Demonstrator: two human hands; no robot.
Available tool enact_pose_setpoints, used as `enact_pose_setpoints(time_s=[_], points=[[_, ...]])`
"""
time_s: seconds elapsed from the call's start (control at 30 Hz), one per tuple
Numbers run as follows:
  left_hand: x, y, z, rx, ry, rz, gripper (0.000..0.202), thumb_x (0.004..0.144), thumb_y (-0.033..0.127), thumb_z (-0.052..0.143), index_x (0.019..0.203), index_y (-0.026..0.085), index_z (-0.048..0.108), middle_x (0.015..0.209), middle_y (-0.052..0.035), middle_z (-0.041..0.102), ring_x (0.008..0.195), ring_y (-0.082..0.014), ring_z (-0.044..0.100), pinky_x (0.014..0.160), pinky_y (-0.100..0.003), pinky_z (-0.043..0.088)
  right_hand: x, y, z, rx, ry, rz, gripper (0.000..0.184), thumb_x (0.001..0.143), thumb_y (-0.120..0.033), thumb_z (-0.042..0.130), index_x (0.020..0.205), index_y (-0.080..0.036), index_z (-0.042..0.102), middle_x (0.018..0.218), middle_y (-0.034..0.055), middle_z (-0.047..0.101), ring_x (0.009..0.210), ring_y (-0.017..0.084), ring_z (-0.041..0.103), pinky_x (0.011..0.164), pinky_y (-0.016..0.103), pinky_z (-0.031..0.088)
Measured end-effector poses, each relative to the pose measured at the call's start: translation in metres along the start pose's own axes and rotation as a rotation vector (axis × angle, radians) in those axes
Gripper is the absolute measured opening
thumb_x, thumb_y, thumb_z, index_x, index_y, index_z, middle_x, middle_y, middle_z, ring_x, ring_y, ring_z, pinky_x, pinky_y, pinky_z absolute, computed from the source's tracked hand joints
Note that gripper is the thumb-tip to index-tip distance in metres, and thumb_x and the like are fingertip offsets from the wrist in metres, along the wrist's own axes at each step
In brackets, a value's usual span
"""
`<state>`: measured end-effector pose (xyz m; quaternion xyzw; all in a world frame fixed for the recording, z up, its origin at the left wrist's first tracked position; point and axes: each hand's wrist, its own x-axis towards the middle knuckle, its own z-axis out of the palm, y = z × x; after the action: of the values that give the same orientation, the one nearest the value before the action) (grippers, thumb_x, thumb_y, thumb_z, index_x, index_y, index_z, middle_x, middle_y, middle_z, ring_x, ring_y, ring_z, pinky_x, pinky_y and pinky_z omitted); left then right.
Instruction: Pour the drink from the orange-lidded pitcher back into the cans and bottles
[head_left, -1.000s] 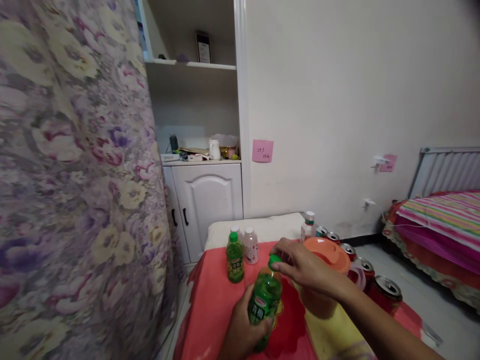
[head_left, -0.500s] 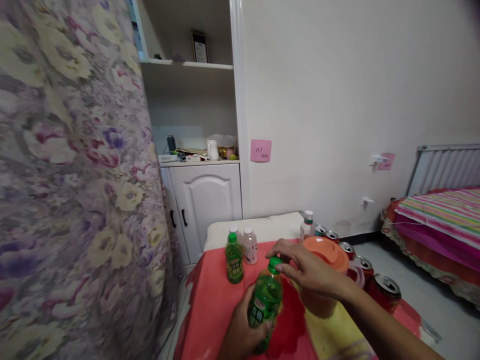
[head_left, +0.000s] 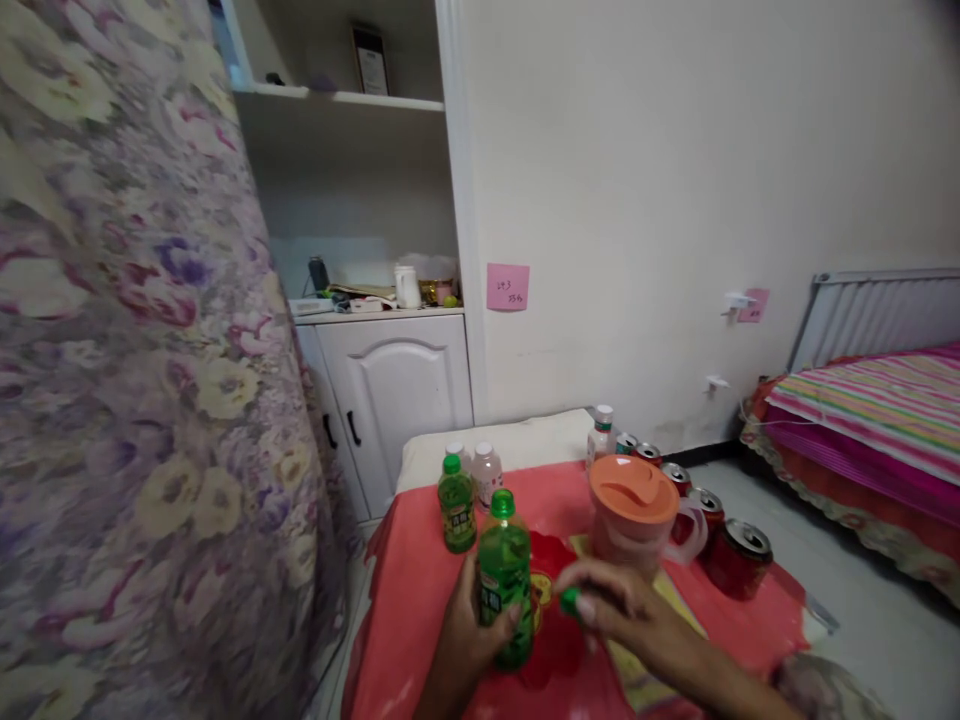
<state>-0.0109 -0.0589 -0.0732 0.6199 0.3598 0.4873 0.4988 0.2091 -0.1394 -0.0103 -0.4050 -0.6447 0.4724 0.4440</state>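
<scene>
My left hand is wrapped round a green plastic drink bottle, which stands upright above the table with its mouth uncovered. To the right of it, my right hand pinches a small green bottle cap, apart from the bottle's neck. Another green bottle, with its cap on, stands just behind on the left, beside two clear bottles with white caps. A red tray lies beneath my hands, partly hidden. Behind my right hand is a pitcher with an orange lid.
Several drink cans line the table's right side, with a clear white-capped bottle at the back. A yellow cloth lies on the red table cover. A floral curtain hangs at left; a bed stands at right.
The green cap has come off the bottle and moved down and right in my right hand. My left hand still holds the bottle, now more upright. The view has shifted slightly.
</scene>
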Motion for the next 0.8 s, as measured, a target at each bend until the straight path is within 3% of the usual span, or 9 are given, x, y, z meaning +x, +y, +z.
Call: enact_pose_setpoints(time_s=[0.13, 0.23, 0.43, 0.57, 0.63, 0.8], points=[[0.003, 0.003, 0.0, -0.006, 0.064, -0.049, 0.07, 0.066, 0.037, 0.08, 0.127, 0.015, 0.056, 0.122, -0.0141, 0.071, 0.115, -0.0334, 0.066, 0.097, -0.04, 0.054, -0.041, 0.081, 0.006, 0.224, 0.052, 0.188, 0.045, 0.073, -0.064, 0.07, 0.092, -0.024, 0.061, 0.064, -0.0056, 0.05, 0.05, 0.012, 0.054, 0.051, 0.026, 0.046], [0.006, 0.003, -0.001, 0.021, 0.101, -0.059, 0.07, 0.064, 0.04, 0.082, 0.124, 0.014, 0.059, 0.12, -0.0137, 0.073, 0.113, -0.0334, 0.067, 0.097, -0.04, 0.055, -0.068, 0.117, -0.013, 0.218, 0.209, 0.294, 0.046, 0.067, -0.064, 0.075, 0.084, -0.024, 0.059, 0.06, -0.0062, 0.053, 0.047, 0.012, 0.055, 0.05, 0.026, 0.047], [0.015, -0.014, -0.003, -0.015, 0.099, -0.122, 0.077, 0.058, 0.046, 0.086, 0.123, 0.015, 0.058, 0.117, -0.0146, 0.074, 0.111, -0.0352, 0.069, 0.093, -0.04, 0.057, -0.098, 0.135, -0.073, 0.066, 0.683, 0.305, 0.054, 0.064, -0.068, 0.072, 0.09, -0.022, 0.065, 0.061, -0.0034, 0.059, 0.048, 0.015, 0.057, 0.048, 0.028, 0.048], [0.016, -0.023, 0.0, -0.007, 0.059, -0.13, 0.081, 0.061, 0.047, 0.085, 0.129, 0.016, 0.053, 0.128, -0.0161, 0.068, 0.121, -0.0366, 0.063, 0.104, -0.044, 0.05, -0.101, 0.145, -0.097, -0.02, 0.778, 0.275, 0.053, 0.065, -0.068, 0.07, 0.09, -0.021, 0.067, 0.065, -0.0002, 0.063, 0.057, 0.02, 0.062, 0.056, 0.034, 0.053], [0.017, -0.025, 0.001, 0.008, 0.099, -0.132, 0.085, 0.061, 0.049, 0.085, 0.131, 0.017, 0.051, 0.131, -0.0173, 0.066, 0.123, -0.0384, 0.061, 0.106, -0.048, 0.047, -0.1, 0.151, -0.104, -0.079, 0.814, 0.265, 0.05, 0.066, -0.065, 0.068, 0.09, -0.021, 0.068, 0.07, 0.0021, 0.067, 0.064, 0.023, 0.065, 0.061, 0.036, 0.055], [0.019, -0.025, 0.003, -0.004, 0.115, -0.166, 0.09, 0.056, 0.051, 0.086, 0.132, 0.017, 0.052, 0.127, -0.0165, 0.068, 0.121, -0.0385, 0.062, 0.103, -0.047, 0.05, -0.1, 0.166, -0.117, -0.275, 0.817, 0.283, 0.045, 0.074, -0.056, 0.062, 0.098, -0.019, 0.069, 0.091, 0.0091, 0.073, 0.08, 0.029, 0.069, 0.073, 0.042, 0.056]])
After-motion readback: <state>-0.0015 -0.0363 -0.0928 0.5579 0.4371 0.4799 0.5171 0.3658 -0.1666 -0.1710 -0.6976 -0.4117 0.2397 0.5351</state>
